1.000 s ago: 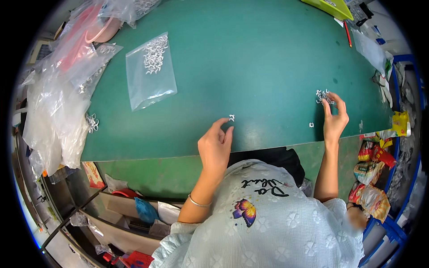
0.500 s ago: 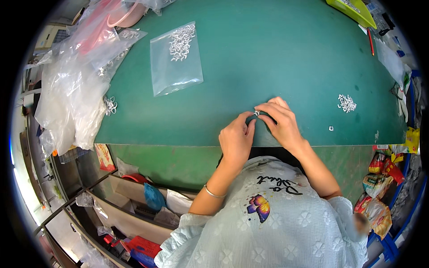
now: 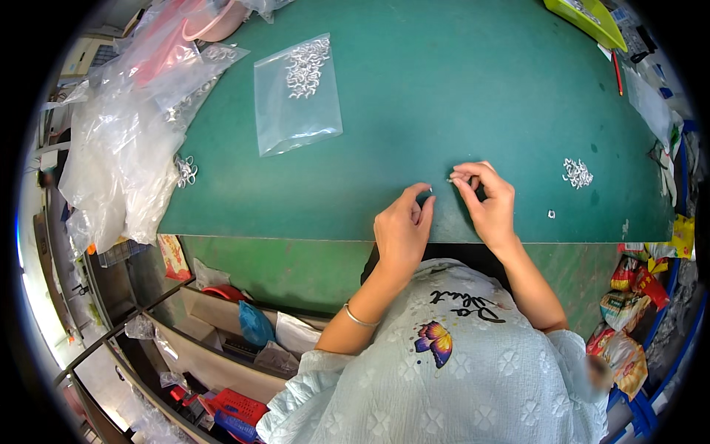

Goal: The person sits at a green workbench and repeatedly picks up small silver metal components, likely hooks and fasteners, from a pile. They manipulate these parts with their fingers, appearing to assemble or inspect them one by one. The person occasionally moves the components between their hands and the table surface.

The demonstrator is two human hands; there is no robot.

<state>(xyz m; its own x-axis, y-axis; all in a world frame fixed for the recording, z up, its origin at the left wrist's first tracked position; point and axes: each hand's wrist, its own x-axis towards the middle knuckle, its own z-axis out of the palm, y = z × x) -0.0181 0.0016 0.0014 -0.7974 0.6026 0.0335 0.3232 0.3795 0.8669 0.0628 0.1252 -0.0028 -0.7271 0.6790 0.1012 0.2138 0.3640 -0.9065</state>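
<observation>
My left hand is over the green tabletop near its front edge, thumb and forefinger bent toward each other. A tiny silver metal piece shows at its fingertips. Slightly farther off and to the right, my right hand pinches another tiny bit, too small for its shape to be told. A gap separates the two hands. To the right lies a pile of small curved silver metal pieces, with a single piece apart from it, nearer to me.
A clear plastic bag with many silver pieces lies at the far left. Larger crumpled plastic bags cover the left end, beside some silver rings. A yellow-green tray and a red pencil are at the far right.
My hands were together at one small silver piece. They have come apart, the right one moving right and the left one slightly right, each with a tiny bit at its fingertips.
</observation>
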